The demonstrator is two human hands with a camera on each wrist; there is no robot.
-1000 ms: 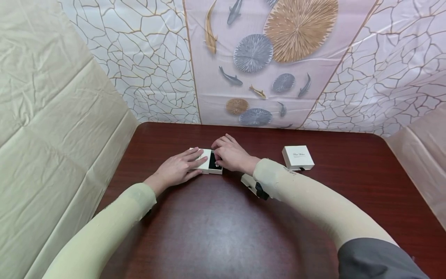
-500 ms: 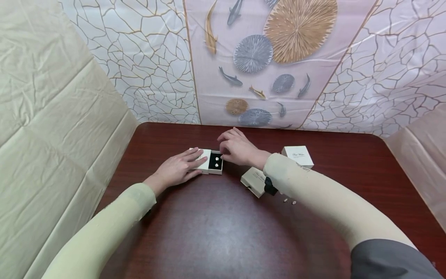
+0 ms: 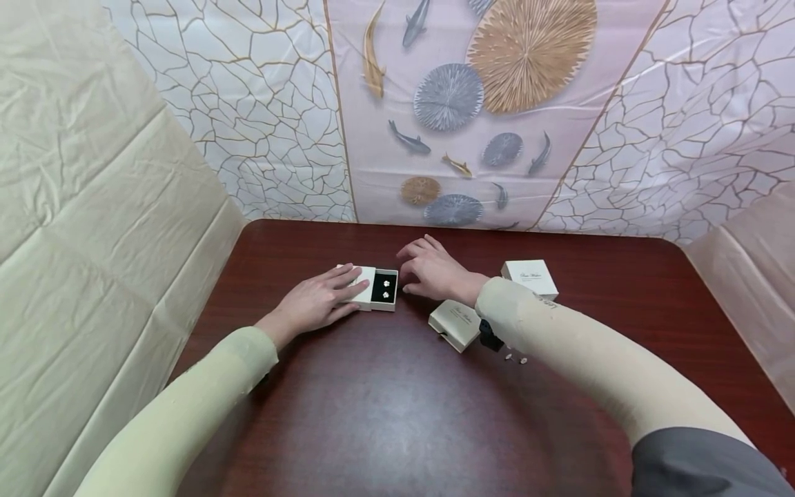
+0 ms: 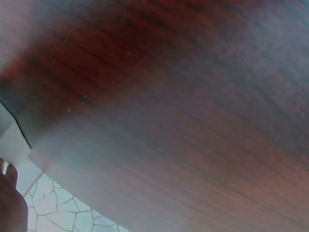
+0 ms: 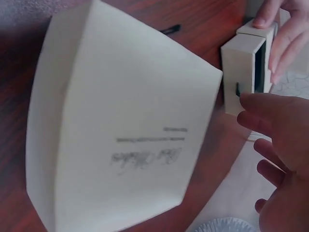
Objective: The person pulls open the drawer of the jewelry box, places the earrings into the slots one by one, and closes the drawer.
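Note:
A small white drawer-style jewelry box (image 3: pixel 367 274) lies on the table, its drawer (image 3: pixel 384 308) partly slid out to the right. Two small earrings (image 3: pixel 386 284) sit on the drawer's black lining. My left hand (image 3: pixel 312 301) rests on the box's outer sleeve with fingers spread. Just right of the drawer, my right hand (image 3: pixel 433 270) has its fingers loosely bent and holds nothing. In the right wrist view, the thumb of that hand (image 5: pixel 285 140) overlaps the drawer's front beside a small black pull tab (image 5: pixel 238 90).
A second white box (image 3: pixel 456 324), lettered on top, stands closed beneath my right forearm. Another similar box (image 3: pixel 531 277) is farther right, partly behind the sleeve. Two loose earrings (image 3: pixel 523 361) lie on the table near that forearm. A patterned cloth (image 3: pixel 447 159) hangs behind the table.
My right hand has drawn back to the right from over the drawer, uncovering both earrings inside. The second box and the loose earrings have come into view. My left hand stays put.

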